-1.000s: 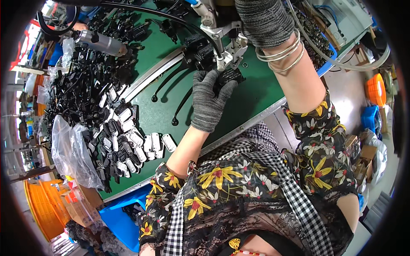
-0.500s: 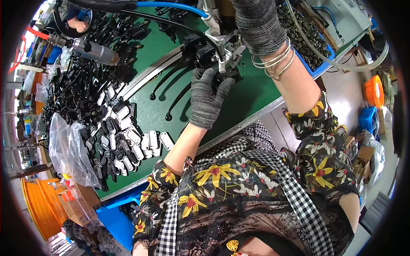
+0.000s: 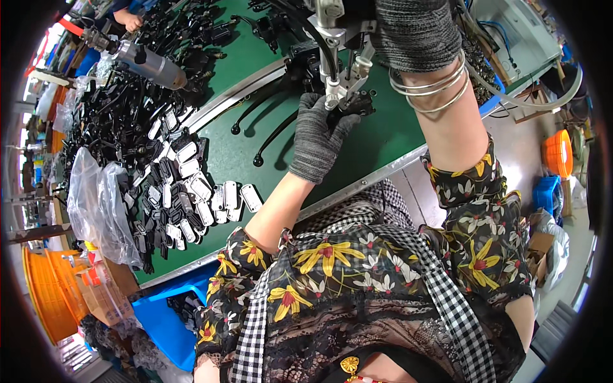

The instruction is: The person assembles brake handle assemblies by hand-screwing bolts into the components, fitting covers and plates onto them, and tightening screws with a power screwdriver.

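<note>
My left hand (image 3: 317,142), in a grey knit glove, is closed round a black brake lever assembly (image 3: 359,105) on the green tabletop. Its long curved lever (image 3: 274,138), ending in a small ball, reaches out to the left of the hand. The metal nose of an upright driving tool (image 3: 332,96) stands right over the held part. Behind it lies another black lever assembly (image 3: 262,99). My right hand (image 3: 418,38), gloved too, is raised beside the tool at the top edge; its fingers are out of sight.
A metal rail (image 3: 233,96) crosses the green table (image 3: 357,153). Small black-and-white covers (image 3: 198,188) and many black lever parts (image 3: 115,121) are heaped at left, below a hanging grey air tool (image 3: 150,64). Another person's hand (image 3: 131,21) shows at upper left. A blue bin (image 3: 163,325) stands below.
My view has shifted a little, so table and tool appear moved in the picture. My left hand keeps its grip on the lever assembly; my right hand stays raised.
</note>
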{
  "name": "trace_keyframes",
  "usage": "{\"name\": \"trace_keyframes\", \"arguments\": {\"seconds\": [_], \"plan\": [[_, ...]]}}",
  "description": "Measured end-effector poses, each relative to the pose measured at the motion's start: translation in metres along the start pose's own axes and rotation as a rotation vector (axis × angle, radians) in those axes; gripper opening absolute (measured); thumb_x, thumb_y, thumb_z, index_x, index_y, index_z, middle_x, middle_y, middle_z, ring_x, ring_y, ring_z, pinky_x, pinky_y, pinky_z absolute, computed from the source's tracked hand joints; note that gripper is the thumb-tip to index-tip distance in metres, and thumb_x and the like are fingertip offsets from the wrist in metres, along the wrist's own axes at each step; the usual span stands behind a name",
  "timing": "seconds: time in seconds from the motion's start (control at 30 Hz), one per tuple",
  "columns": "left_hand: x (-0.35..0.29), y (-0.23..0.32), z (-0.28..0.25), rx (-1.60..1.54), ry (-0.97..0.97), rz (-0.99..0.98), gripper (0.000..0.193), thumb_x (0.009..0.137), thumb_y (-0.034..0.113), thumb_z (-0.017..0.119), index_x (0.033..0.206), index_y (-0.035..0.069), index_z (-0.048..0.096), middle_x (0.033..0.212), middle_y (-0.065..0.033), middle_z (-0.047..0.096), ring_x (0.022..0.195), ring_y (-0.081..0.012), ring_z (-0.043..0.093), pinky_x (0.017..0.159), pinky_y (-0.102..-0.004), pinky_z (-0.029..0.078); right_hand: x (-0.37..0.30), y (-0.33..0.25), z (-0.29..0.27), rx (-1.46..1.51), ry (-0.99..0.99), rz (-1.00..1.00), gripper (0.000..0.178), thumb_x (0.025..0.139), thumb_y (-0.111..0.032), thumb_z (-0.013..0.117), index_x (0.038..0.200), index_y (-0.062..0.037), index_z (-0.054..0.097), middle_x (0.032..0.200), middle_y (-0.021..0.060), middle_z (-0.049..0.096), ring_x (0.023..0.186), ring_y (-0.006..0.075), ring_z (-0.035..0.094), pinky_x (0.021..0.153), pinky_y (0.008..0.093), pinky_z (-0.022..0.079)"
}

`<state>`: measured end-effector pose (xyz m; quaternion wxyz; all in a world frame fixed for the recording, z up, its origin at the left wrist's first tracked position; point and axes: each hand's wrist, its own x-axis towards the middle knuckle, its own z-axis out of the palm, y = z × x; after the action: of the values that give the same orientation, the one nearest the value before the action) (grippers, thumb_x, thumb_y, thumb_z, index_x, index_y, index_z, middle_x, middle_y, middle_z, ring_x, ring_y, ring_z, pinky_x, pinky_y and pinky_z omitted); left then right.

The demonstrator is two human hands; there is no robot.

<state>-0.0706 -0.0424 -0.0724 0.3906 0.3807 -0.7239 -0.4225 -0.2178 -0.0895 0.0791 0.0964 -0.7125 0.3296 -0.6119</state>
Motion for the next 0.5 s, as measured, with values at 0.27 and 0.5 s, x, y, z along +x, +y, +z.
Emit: {"name": "trace_keyframes", "arguments": {"seconds": [0.27, 0.5], "plan": [[0.001, -0.010, 0.007, -0.252, 0.031, -0.082, 0.044, 0.074, 0.008, 0.079, 0.113, 0.000, 0.060, 0.110, -0.0135, 0.052, 0.096, -0.0271, 0.055, 0.087, -0.0353, 0.046, -0.008, 0.001, 0.012, 0.035, -0.005, 0.011, 0.033, 0.091, -0.007, 0.058, 0.124, 0.0013, 0.056, 0.105, 0.0081, 0.067, 0.092, 0.0168, 0.066, 0.084, 0.0260, 0.055], [0.002, -0.004, 0.003, -0.014, -0.015, -0.045, 0.041, 0.075, 0.012, 0.078, 0.112, 0.003, 0.062, 0.100, -0.0153, 0.059, 0.096, -0.0300, 0.051, 0.087, -0.0389, 0.043, -0.011, 0.002, 0.011, 0.053, 0.008, 0.029, 0.033, 0.091, -0.005, 0.057, 0.124, 0.0010, 0.056, 0.104, 0.0073, 0.068, 0.092, 0.0160, 0.066, 0.084, 0.0255, 0.055]]}}
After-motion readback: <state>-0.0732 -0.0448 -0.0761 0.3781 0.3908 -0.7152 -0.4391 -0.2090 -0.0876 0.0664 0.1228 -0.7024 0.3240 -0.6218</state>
